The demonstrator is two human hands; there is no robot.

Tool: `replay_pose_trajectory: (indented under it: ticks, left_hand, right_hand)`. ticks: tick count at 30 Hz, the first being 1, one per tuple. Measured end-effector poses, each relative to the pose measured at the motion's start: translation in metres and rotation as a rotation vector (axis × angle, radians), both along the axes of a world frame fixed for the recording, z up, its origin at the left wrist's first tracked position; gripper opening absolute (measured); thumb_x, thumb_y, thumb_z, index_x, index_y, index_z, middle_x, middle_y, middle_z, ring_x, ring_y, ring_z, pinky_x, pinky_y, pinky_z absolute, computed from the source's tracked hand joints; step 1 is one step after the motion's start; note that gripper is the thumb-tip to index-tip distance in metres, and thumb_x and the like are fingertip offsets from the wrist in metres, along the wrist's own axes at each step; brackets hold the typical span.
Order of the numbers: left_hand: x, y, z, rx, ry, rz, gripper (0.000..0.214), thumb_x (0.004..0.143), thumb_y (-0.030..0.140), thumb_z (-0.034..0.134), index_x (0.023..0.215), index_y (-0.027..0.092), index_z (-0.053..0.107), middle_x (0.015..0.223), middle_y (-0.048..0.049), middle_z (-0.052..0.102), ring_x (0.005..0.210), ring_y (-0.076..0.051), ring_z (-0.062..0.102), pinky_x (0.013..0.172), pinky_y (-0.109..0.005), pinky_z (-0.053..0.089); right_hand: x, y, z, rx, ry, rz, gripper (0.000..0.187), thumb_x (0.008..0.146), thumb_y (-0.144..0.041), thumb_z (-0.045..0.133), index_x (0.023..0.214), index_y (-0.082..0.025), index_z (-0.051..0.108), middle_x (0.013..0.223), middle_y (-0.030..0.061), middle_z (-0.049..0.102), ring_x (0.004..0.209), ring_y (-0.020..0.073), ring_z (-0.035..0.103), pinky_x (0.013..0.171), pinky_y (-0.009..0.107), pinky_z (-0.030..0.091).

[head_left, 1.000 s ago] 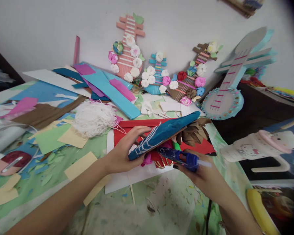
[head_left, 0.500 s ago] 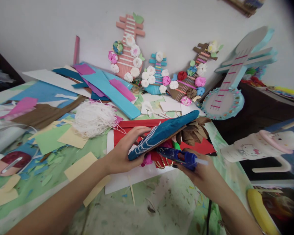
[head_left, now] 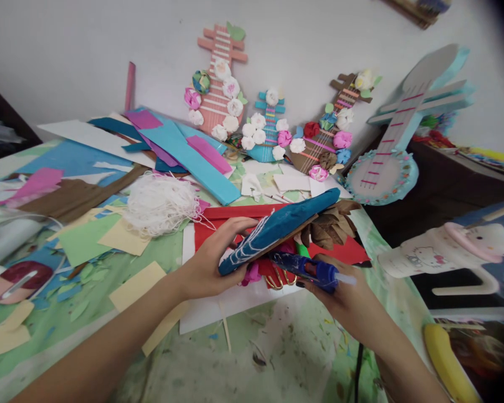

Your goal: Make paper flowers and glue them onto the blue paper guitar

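Note:
My left hand (head_left: 210, 263) grips a blue guitar-shaped craft piece (head_left: 277, 226) wound with white string, tilted on edge above the table. Under its lower side my right hand (head_left: 344, 296) holds a blue glue gun (head_left: 308, 268), nozzle pointing left toward the piece's underside, a clear glue stick sticking out of its back. A black cord (head_left: 356, 372) drops from my right wrist. Brown paper leaves (head_left: 334, 224) lie just behind the piece, on red paper (head_left: 344, 252).
A tangle of white string (head_left: 162, 202) lies left of my hands. Coloured paper sheets (head_left: 185, 148) and scraps cover the green table (head_left: 252, 358). Finished paper guitars with paper flowers (head_left: 271, 131) lean on the wall. A large pale-blue guitar (head_left: 397, 145) stands at right.

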State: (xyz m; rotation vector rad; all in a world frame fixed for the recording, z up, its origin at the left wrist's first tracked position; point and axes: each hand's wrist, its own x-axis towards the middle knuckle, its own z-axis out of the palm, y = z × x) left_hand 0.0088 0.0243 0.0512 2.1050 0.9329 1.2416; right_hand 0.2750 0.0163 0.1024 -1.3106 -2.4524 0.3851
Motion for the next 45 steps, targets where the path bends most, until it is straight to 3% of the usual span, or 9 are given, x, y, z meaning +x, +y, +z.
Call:
replay_pose_trajectory:
  ticks: [18,22,27,32,36,39,45]
  left_hand:
    - [-0.003,0.004,-0.007,0.014,-0.029,-0.025,0.060,0.079,0.015,0.058,0.135,0.024,0.040,0.134,-0.0111,0.049,0.120,-0.028,0.049,0.103,-0.046,0.041]
    - [-0.003,0.004,-0.008,-0.019,-0.055,-0.010,0.057,0.081,0.015,0.057,0.135,0.023,0.040,0.132,-0.0105,0.051,0.116,-0.027,0.052,0.100,-0.044,0.043]
    - [-0.002,0.002,-0.008,-0.052,-0.072,-0.007,0.053,0.084,0.018,0.055,0.134,0.023,0.041,0.132,-0.0110,0.051,0.114,-0.028,0.053,0.101,-0.046,0.043]
    - [-0.003,0.001,-0.011,-0.051,-0.090,-0.015,0.054,0.086,0.021,0.055,0.137,0.025,0.038,0.135,-0.0097,0.050,0.120,-0.028,0.049,0.105,-0.048,0.040]
    - [-0.004,0.000,-0.012,-0.056,-0.112,-0.048,0.054,0.087,0.023,0.054,0.138,0.027,0.037,0.135,-0.0088,0.049,0.119,-0.028,0.049,0.104,-0.047,0.040]
    - [-0.004,-0.001,-0.013,-0.080,-0.128,-0.075,0.056,0.087,0.023,0.052,0.140,0.028,0.035,0.135,-0.0088,0.049,0.119,-0.028,0.050,0.105,-0.048,0.039]
    - [-0.003,-0.001,-0.012,-0.084,-0.143,-0.085,0.056,0.087,0.026,0.052,0.140,0.027,0.035,0.137,-0.0097,0.049,0.122,-0.030,0.048,0.105,-0.049,0.039]
  right_hand:
    - [0.009,-0.022,0.002,0.036,0.119,-0.102,0.011,0.083,-0.027,0.059,0.078,-0.021,0.051,0.060,-0.0032,0.050,0.051,0.0111,0.047,0.047,0.023,0.035]
    - [0.004,-0.031,-0.010,0.052,0.264,-0.083,0.011,0.080,-0.025,0.060,0.084,-0.022,0.050,0.064,-0.0041,0.050,0.052,0.0101,0.045,0.048,0.022,0.036]
    - [-0.015,-0.043,-0.036,-0.022,0.441,-0.149,0.015,0.076,-0.024,0.060,0.082,-0.023,0.046,0.072,-0.0016,0.058,0.059,0.0125,0.054,0.055,0.023,0.044]
    - [-0.029,-0.052,-0.061,-0.141,0.437,-0.169,0.019,0.076,-0.024,0.057,0.093,-0.023,0.048,0.078,-0.0014,0.065,0.057,0.0124,0.055,0.053,0.023,0.044]
    - [-0.031,-0.049,-0.077,-0.141,0.474,-0.181,0.019,0.074,-0.027,0.057,0.086,-0.024,0.043,0.070,-0.0024,0.062,0.051,0.0127,0.053,0.047,0.023,0.041]
    - [-0.031,-0.046,-0.082,-0.150,0.502,-0.177,0.023,0.074,-0.030,0.058,0.085,-0.026,0.039,0.060,-0.0034,0.057,0.048,0.0143,0.051,0.044,0.025,0.039]
    - [-0.034,-0.047,-0.082,-0.204,0.484,-0.200,0.027,0.075,-0.032,0.059,0.087,-0.027,0.036,0.063,-0.0026,0.060,0.049,0.0162,0.054,0.045,0.027,0.041]
